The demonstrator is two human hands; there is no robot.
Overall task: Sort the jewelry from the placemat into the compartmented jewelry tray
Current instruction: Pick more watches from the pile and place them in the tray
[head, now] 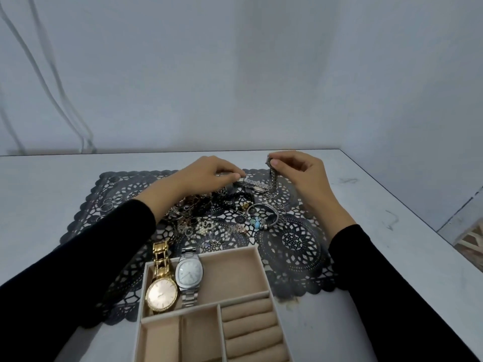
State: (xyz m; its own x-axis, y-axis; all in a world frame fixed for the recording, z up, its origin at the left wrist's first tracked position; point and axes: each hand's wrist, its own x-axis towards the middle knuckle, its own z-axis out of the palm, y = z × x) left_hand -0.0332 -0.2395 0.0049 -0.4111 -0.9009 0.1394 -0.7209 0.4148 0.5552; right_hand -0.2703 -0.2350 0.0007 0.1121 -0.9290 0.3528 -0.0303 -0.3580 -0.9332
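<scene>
Left hand (209,173) pinches one end of a slim silver link-strap watch (257,188), fingers curled narrow. Right hand (300,173) pinches the other strap end, lifted upright, while the watch's middle rests on the far part of the black lace placemat (292,246). Nearer, on the mat, lie a tangled pile of chains & beads (209,220) and a silver bangle w/ turquoise bead (261,215). The beige compartmented jewelry tray (257,249) sits at the near edge; its large far section holds a round gold watch (160,293) beside a silver white-dial watch (188,273).
</scene>
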